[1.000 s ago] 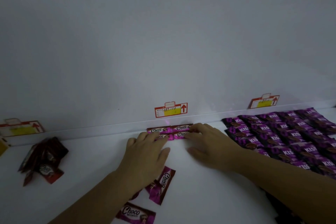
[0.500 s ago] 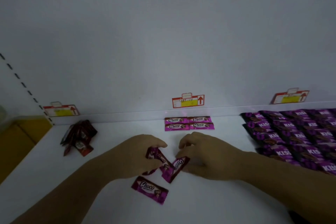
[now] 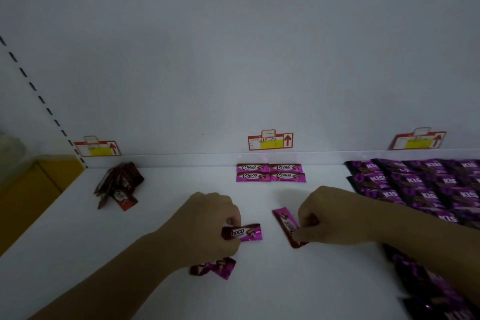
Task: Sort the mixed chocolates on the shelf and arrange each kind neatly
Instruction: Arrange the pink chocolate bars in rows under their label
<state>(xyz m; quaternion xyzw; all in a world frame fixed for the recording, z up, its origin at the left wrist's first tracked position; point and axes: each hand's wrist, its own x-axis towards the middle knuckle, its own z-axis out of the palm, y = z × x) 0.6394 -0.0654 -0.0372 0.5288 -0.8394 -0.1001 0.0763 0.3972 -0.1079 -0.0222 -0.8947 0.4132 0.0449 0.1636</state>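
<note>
Left hand [image 3: 207,226] is pinching one pink Choco bar [image 3: 245,232]; right hand [image 3: 335,218] is pinching another Choco bar [image 3: 287,225], both low over the white shelf [image 3: 78,254].

White shelf [image 3: 285,293] bears four pink Choco bars [image 3: 271,172] at back; red packets [image 3: 118,186] left; purple packs [image 3: 426,184] right.

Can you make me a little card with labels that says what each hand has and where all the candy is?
Left hand: pinches a pink Choco bar, label up
Right hand: pinches a second pink Choco bar, pointing away
Loose bar: partly hidden beneath the left hand
Sorted Choco block: four bars, two by two, below the middle price tag
Purple Kiss packs: rows on the right
Dark red pile: heaped at back left
</note>
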